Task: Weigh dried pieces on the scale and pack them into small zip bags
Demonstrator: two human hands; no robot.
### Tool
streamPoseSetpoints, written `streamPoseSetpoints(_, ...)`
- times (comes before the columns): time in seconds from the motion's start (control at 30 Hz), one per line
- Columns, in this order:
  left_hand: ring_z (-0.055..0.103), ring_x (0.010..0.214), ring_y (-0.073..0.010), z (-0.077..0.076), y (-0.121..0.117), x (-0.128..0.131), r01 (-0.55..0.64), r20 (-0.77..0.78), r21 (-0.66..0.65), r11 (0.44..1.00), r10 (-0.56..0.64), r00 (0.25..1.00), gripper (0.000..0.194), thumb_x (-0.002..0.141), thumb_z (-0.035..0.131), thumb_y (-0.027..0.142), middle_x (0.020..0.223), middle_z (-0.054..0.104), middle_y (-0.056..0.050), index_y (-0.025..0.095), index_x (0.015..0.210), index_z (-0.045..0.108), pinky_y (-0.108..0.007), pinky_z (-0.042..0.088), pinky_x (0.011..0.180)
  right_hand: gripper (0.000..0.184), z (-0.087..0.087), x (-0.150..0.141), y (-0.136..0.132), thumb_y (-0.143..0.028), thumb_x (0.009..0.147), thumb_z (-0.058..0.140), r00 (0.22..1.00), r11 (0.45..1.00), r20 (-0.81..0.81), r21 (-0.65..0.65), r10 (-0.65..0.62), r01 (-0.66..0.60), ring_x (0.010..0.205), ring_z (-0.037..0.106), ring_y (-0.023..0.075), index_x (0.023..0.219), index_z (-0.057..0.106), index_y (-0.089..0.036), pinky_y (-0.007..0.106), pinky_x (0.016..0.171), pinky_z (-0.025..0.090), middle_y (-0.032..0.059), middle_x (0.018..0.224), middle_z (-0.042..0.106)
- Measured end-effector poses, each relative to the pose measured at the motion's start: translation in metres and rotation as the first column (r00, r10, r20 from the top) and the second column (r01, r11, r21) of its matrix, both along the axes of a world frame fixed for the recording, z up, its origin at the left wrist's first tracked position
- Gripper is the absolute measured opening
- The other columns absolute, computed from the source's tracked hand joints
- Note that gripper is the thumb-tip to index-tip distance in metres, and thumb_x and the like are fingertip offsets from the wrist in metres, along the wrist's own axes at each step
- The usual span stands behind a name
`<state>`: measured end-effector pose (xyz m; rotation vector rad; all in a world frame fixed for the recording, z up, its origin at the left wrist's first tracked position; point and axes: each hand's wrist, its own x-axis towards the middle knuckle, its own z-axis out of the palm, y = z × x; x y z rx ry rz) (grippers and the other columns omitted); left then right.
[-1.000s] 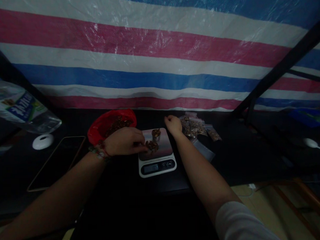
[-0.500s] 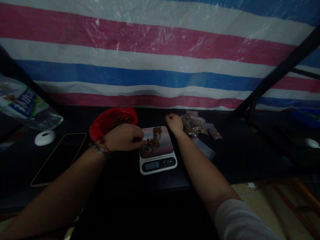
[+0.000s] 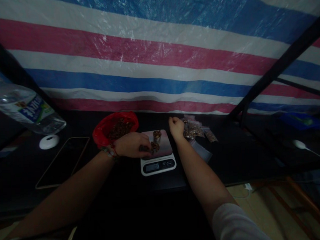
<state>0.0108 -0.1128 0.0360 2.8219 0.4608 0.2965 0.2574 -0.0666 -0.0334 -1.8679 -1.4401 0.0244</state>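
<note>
Over the left side of a white kitchen scale (image 3: 158,169), my left hand (image 3: 132,144) curls its fingers round small brown dried pieces (image 3: 155,147) heaped on the plate. A small metal cup (image 3: 157,136) filled with similar pieces stands behind the heap. The scale's display is lit. My right hand (image 3: 176,128) rests in a loose fist on the table, right of the scale; its finger insides are hidden. Close beside it lie several filled zip bags (image 3: 195,128) and a flat clear bag (image 3: 201,150). A red plastic bag (image 3: 100,131) holding more brown pieces lies open behind my left wrist.
On the left are a phone (image 3: 63,162), a white rounded device (image 3: 48,141) and a large clear bottle (image 3: 30,107). Striped plastic sheeting (image 3: 147,57) hangs behind the black table. A dark slanted bar (image 3: 268,77) and a blue tray (image 3: 302,122) are on the right.
My left hand has moved right and slightly down, from the scale's edge onto the heap of brown pieces. The right hand stays in place while the view tilts a little.
</note>
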Motion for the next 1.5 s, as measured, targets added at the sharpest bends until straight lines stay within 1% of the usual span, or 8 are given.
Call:
streamPoseSetpoints(0.47,0.064,0.086,-0.0122,-0.007,-0.005,0.012,0.093,-0.071,-0.048,0.994,-0.097,0.993,0.022,0.087,0.058,0.024,0.098,0.069,-0.001,0.024,0.106,0.067,-0.019,0.045,0.076,0.040,-0.006,-0.001,0.013,-0.040,0.086,0.043,0.992,0.992,-0.089,0.091,0.093,-0.085,0.052,0.037,0.0119,0.053,0.047,-0.019,0.026,0.054,0.022,-0.0031,0.050,0.043)
streamPoseSetpoints(0.67,0.062,0.083,-0.0109,-0.004,-0.007,0.011,0.100,-0.083,-0.026,0.995,-0.102,0.991,0.014,0.087,0.057,0.023,0.096,0.068,0.000,0.023,0.093,0.070,-0.018,0.045,0.073,0.038,-0.006,-0.002,0.013,-0.039,0.086,0.044,0.989,0.988,-0.097,0.116,0.110,-0.099,0.053,0.037,0.0119,0.053,0.047,-0.019,0.026,0.054,0.022,-0.0034,0.050,0.042)
streamPoseSetpoints(0.77,0.060,0.082,-0.0120,0.008,0.004,-0.008,-0.030,-0.048,0.080,0.996,0.033,0.998,0.017,0.089,0.054,0.025,0.091,0.066,-0.001,0.022,0.093,0.070,-0.020,0.044,0.074,0.038,-0.005,-0.003,0.013,-0.039,0.086,0.045,0.988,0.988,-0.098,0.115,0.116,-0.105,0.054,0.037,0.0120,0.053,0.046,-0.019,0.026,0.055,0.022,-0.0036,0.050,0.041)
streamPoseSetpoints(0.87,0.057,0.094,-0.0154,0.015,0.027,-0.039,-0.261,0.054,0.198,0.945,0.255,0.965,0.023,0.092,0.050,0.027,0.102,0.064,-0.005,0.016,0.101,0.068,-0.025,0.042,0.087,0.038,-0.005,-0.003,0.013,-0.038,0.085,0.045,0.989,0.988,-0.091,0.111,0.119,-0.109,0.053,0.037,0.0120,0.052,0.046,-0.020,0.026,0.054,0.022,-0.0038,0.050,0.041)
streamPoseSetpoints(1.07,0.055,0.096,-0.0175,0.007,0.063,-0.076,-0.506,-0.006,0.213,0.836,0.519,0.855,0.027,0.088,0.051,0.019,0.106,0.062,-0.008,0.012,0.110,0.065,-0.032,0.042,0.092,0.038,-0.003,-0.004,0.012,-0.038,0.085,0.045,0.986,0.985,-0.098,0.117,0.136,-0.125,0.053,0.037,0.0120,0.052,0.043,-0.020,0.027,0.055,0.021,-0.0039,0.050,0.040)
streamPoseSetpoints(1.2,0.053,0.101,-0.0176,0.007,0.049,-0.056,-0.418,0.068,0.188,0.889,0.413,0.908,0.030,0.090,0.050,0.025,0.111,0.061,-0.008,0.014,0.114,0.063,-0.032,0.040,0.095,0.038,-0.003,-0.004,0.011,-0.038,0.085,0.045,0.985,0.986,-0.106,0.115,0.135,-0.123,0.052,0.036,0.0119,0.051,0.041,-0.020,0.027,0.054,0.020,-0.0043,0.049,0.037)
streamPoseSetpoints(1.33,0.060,0.085,-0.0131,0.008,0.024,-0.026,-0.162,-0.027,0.033,0.986,0.162,0.986,0.020,0.089,0.052,0.027,0.091,0.067,-0.002,0.020,0.094,0.070,-0.023,0.043,0.081,0.039,-0.001,-0.005,0.011,-0.039,0.085,0.044,0.984,0.986,-0.104,0.101,0.142,-0.132,0.053,0.036,0.0119,0.051,0.040,-0.020,0.027,0.054,0.021,-0.0043,0.050,0.037)
streamPoseSetpoints(1.5,0.060,0.084,-0.0119,0.003,0.010,-0.009,-0.024,-0.066,-0.029,0.999,0.022,0.998,0.015,0.087,0.057,0.025,0.088,0.068,0.000,0.023,0.094,0.070,-0.020,0.042,0.078,0.037,0.000,-0.006,0.009,-0.038,0.085,0.045,0.982,0.986,-0.120,0.099,0.143,-0.132,0.052,0.036,0.0116,0.052,0.042,-0.020,0.027,0.054,0.020,-0.0044,0.050,0.038)
